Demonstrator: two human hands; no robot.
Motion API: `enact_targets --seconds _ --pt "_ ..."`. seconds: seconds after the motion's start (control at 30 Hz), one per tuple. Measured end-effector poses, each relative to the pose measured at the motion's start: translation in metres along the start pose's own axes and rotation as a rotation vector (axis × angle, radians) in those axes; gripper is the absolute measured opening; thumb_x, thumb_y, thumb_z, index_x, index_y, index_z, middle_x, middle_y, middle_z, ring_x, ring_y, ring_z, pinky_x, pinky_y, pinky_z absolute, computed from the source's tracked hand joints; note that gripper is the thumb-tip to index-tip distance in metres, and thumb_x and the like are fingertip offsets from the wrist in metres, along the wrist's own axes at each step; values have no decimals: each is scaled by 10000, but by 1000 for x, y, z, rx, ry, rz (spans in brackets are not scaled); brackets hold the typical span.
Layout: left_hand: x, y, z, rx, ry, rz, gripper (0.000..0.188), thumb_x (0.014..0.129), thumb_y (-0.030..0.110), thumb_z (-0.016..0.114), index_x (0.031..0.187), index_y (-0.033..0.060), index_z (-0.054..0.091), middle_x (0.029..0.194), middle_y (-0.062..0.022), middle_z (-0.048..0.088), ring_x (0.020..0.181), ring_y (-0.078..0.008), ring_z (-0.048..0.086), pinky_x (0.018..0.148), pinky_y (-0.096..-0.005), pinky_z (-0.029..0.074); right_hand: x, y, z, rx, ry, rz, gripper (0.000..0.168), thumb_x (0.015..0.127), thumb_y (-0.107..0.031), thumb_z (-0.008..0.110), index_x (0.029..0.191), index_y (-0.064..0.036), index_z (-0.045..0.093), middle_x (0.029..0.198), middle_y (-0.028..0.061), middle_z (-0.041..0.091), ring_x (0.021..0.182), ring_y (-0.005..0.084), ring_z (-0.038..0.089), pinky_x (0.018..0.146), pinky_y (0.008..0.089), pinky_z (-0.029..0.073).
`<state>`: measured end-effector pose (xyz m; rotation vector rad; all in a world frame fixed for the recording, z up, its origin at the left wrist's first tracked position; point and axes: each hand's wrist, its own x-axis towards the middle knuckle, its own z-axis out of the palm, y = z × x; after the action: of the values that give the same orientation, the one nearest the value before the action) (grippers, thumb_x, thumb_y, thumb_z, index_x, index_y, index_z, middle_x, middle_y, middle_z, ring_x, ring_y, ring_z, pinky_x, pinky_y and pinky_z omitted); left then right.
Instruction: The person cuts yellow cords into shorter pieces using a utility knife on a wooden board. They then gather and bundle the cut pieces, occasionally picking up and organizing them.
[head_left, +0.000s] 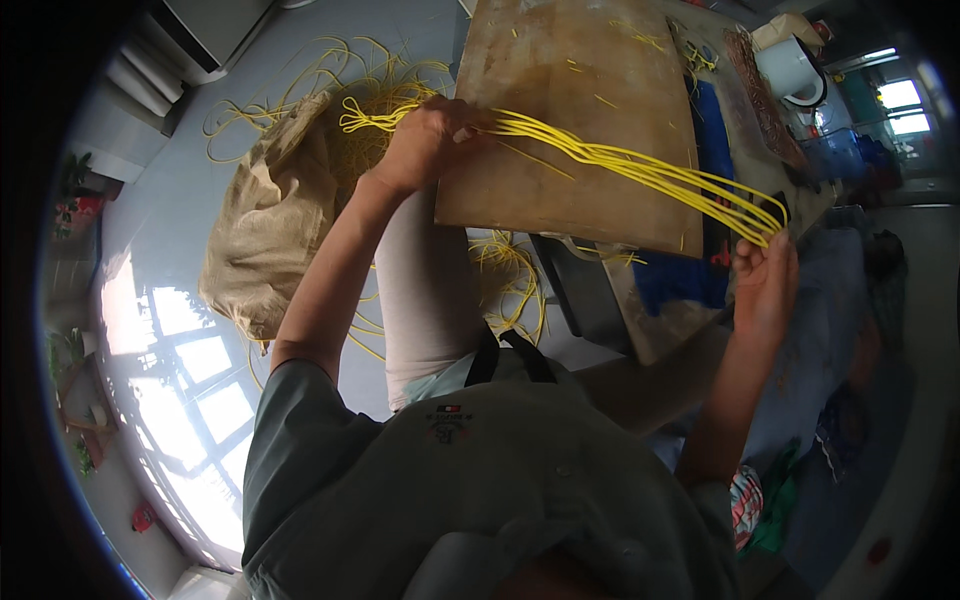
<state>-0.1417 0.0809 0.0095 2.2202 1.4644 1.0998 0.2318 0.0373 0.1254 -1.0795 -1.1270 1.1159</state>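
A bundle of yellow insulated wire (600, 154), doubled into several long strands, stretches between my hands over a worn wooden board (555, 82). My left hand (439, 135) grips it near the board's left edge, with short loops poking out past the knuckles. At the other end my right hand (766, 266) pinches the strands where they bend round, beyond the board's right side. Part of the bundle is hidden inside my left fist. One thin loose yellow strand (540, 160) lies below it on the board, with small yellow scraps about.
Left of the board a brown cloth sack (274, 217) stands against a tangled heap of yellow wire (375, 90) on the floor. More wire (517, 281) lies beneath the board. At the right are blue cloth (679, 281), a copper-coloured wire bundle (761, 97) and a white enamel mug (791, 71).
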Motion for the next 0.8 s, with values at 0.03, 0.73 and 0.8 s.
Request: enact_targets --seconds 0.03,0.73,0.8 --pt "-2 5 2 106 78 48 167 743 117 673 893 54 639 832 -74 632 751 -224 584 699 -321 478 3 -4 6 -44 46 -39 274 880 -281 569 1001 -41 519 892 74 607 711 106 586 589 224 475" --pt "-13 95 68 -492 387 -116 259 891 180 531 1074 0 571 1040 -165 555 970 -312 495 851 -377 383 -27 -33 50 -24 73 -216 209 908 -229 484 880 -23 500 715 79 587 542 124 552 469 241 453" --pt "-15 102 62 -608 252 -147 264 891 179 535 1084 3 569 1036 -164 558 964 -309 493 846 -361 385 -21 -30 46 -22 60 -203 243 920 -253 469 888 -16 507 726 83 593 560 129 563 484 248 460"
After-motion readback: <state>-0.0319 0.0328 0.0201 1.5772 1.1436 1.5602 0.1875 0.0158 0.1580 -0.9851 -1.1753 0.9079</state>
